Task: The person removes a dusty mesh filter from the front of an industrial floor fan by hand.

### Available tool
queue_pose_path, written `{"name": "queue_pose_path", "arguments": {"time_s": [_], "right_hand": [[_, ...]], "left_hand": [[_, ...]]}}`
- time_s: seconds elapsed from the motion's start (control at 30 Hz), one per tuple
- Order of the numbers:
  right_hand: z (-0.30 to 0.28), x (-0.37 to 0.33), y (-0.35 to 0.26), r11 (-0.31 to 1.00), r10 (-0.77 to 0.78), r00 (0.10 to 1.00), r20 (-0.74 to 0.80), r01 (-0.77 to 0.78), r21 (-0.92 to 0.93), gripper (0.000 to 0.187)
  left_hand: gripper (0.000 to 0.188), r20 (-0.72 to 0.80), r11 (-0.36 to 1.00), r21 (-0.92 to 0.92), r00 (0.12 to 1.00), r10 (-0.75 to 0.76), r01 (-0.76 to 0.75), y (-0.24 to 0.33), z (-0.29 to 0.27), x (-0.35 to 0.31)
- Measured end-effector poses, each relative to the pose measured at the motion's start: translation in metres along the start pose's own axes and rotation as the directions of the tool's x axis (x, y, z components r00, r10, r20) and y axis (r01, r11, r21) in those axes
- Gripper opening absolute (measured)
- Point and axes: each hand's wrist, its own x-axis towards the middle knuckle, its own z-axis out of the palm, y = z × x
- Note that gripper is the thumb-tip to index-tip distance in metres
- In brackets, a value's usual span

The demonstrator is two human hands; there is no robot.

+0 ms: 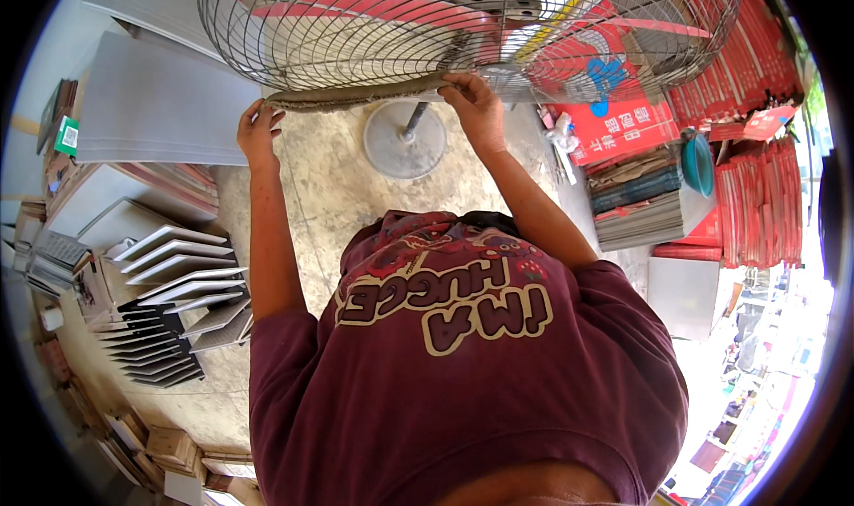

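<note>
A large pedestal fan with a round wire guard (374, 48) and red blades (374, 6) stands in front of me. Along the lower front of the guard stretches a folded grey-brown cloth (356, 95) with a frayed lower edge. My left hand (260, 134) pinches the cloth's left end, fingers bent. At its right end, my right hand (478, 113) grips it between thumb and fingers. Both arms reach forward and up. The fan's round grey base (405, 141) rests on the concrete floor below the cloth.
Grey sheets (160, 97) lie stacked at the left, above a rack of fanned-out boards (182, 275). Red stacked sheets (761, 204), bundled boards (654, 212) and a teal bowl (698, 164) are at the right. Wooden boxes (173, 448) sit at the lower left.
</note>
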Motion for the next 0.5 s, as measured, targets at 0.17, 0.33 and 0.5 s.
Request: {"name": "queue_pose_path", "arguments": {"time_s": [0.17,0.33,0.5], "right_hand": [[0.006,0.011,0.047,0.974,0.178,0.983,-0.031,-0.172,0.148,0.028],[-0.002,0.018,0.073,0.896,0.354,0.929,-0.110,-0.303,0.326,0.033],[-0.022,0.027,0.095,0.844,0.432,0.885,-0.177,-0.327,0.425,0.036]], "left_hand": [[0.039,0.084,0.986,0.005,0.982,-0.168,0.169,-0.031,0.005,0.013],[0.051,0.174,0.969,0.014,0.954,-0.244,0.246,-0.054,0.020,0.016],[0.047,0.216,0.943,0.031,0.919,-0.329,0.330,-0.069,0.044,0.009]]}}
